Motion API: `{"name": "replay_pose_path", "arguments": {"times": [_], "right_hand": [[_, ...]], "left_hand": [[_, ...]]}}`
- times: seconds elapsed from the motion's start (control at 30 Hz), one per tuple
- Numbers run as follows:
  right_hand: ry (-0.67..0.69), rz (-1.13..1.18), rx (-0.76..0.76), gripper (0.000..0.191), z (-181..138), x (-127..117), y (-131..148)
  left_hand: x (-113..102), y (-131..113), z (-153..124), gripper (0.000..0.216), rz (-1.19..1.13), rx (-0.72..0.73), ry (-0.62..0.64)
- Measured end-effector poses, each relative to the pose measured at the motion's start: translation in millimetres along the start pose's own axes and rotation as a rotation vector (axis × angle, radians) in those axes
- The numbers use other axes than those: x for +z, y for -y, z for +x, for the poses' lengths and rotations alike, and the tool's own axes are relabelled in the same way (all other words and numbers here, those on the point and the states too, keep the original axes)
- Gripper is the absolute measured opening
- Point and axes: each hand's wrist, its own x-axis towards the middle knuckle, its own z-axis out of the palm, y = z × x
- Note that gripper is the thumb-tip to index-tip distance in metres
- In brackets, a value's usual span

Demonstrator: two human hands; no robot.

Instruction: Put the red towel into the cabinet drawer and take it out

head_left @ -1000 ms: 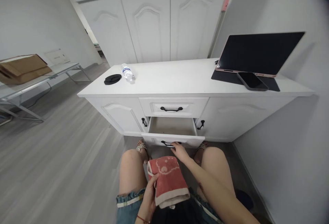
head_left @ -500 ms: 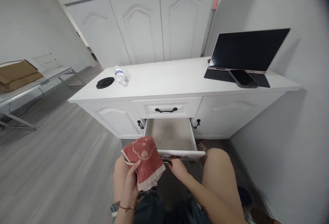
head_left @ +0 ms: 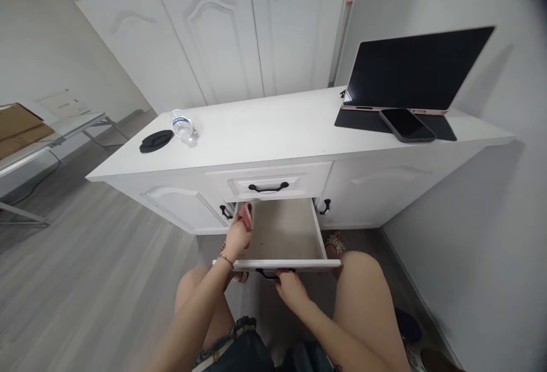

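Observation:
My left hand reaches over the left side of the open lower drawer, gripping a folded red towel held just inside the drawer's back left part. Most of the towel is hidden behind the hand. Below the drawer front, my right hand grips the black handle. The drawer's beige bottom shows nothing else inside.
Above it is a shut drawer with a black handle. On the white cabinet top lie a water bottle, a black lid, a tablet and a phone. My bare knees flank the drawer.
The drawer has been pulled out farther. My left hand has carried the red towel from my lap forward and up into the drawer. The view has moved closer.

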Motion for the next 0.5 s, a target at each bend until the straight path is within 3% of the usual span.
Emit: {"name": "replay_pose_path", "arguments": {"times": [0.1, 0.23, 0.4, 0.5], "right_hand": [[0.006, 0.02, 0.015, 0.027, 1.7, 1.1, -0.3], [0.001, 0.009, 0.024, 0.028, 3.4, 2.9, -0.7], [0.052, -0.032, 0.045, 0.029, 4.7, -1.2, 2.7], [0.093, -0.054, 0.039, 0.029, 5.5, -5.1, 5.1]], "left_hand": [[34.2, -13.1, 15.8, 0.045, 0.237, 0.095, 0.246], [71.9, -24.5, 29.4, 0.033, 0.27, 0.237, 0.487], [92.6, -35.5, 37.5, 0.036, 0.275, 0.463, 0.66], [105.7, -45.3, 38.8, 0.041, 0.229, 0.704, 0.707]]}}
